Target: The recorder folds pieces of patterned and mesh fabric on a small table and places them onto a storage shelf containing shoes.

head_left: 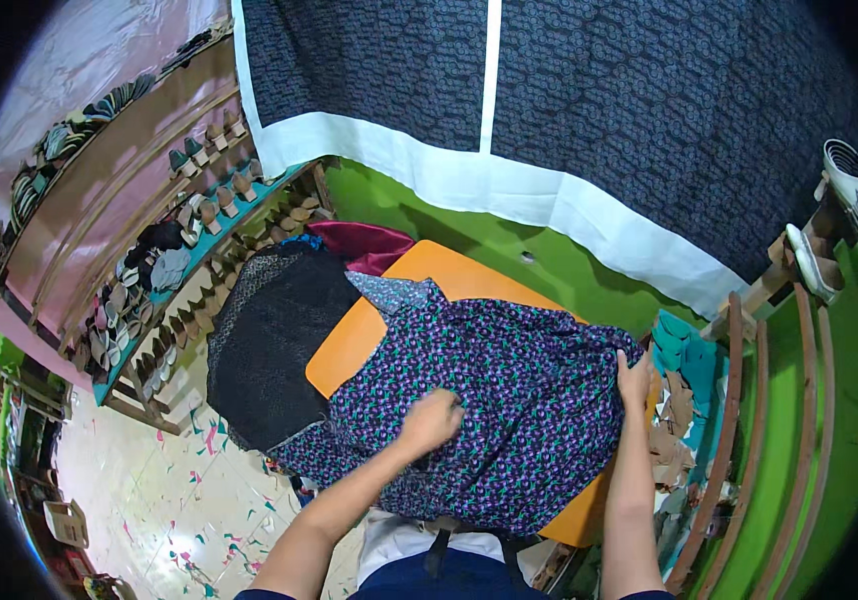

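A large cloth [509, 400], dark purple with a small white and green floral print, is spread over an orange tabletop [344, 355]. Its paler underside shows at a folded corner on the far left. My right hand [635, 380] grips the cloth's bunched right edge, fingers curled round it. Near the middle of the cloth, my left hand [433, 420] is closed, its fingers bent inward. Whether a pinch of cloth is in those fingers cannot be made out.
A black textured cloth [279, 345] is heaped left of the table, with a maroon cloth [364, 243] behind it. Wooden racks [149, 300] of shoe forms stand at left. At right are wooden rails [727, 420] and a teal shelf [684, 345] with scraps. Coloured scraps litter the floor [174, 490].
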{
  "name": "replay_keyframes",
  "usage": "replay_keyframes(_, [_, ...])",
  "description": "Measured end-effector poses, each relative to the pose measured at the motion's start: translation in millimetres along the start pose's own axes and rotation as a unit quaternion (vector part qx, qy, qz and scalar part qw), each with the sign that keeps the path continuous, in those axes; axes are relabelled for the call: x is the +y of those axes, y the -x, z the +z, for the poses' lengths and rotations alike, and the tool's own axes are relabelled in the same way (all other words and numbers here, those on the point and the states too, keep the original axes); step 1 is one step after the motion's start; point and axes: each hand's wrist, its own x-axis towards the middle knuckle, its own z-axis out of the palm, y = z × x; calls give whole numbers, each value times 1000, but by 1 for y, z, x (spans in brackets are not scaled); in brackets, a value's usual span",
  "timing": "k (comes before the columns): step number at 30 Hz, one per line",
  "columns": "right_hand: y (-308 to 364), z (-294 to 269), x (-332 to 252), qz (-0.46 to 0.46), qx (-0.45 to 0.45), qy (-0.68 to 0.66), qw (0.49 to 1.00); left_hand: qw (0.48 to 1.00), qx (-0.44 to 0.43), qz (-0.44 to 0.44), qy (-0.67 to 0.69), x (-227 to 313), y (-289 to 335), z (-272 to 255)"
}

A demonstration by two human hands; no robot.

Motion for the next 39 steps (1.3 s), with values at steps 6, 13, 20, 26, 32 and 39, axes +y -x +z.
replay_keyframes(6, [94,29,49,153,144,-67,975,963,163,-82,-198,-91,-31,-41])
replay_keyframes(13, [191,54,19,283,56,-175,942,966,80,-203,-141,-139,-53,-33])
replay_keyframes(20, [200,42,49,381,-109,-632,666,981,13,-180,-70,-117,-58,-43])
replay_keyframes(26, [235,-17,56,288,-345,-745,493,987,46,-130,-86,-119,-22,-93])
replay_keyframes(32, [316,10,99,262,-412,-729,479,995,18,-80,59,-136,46,-123])
replay_keyframes(39, [402,-22,73,119,-155,-844,500,893,-229,-205,328,-141,156,-172])
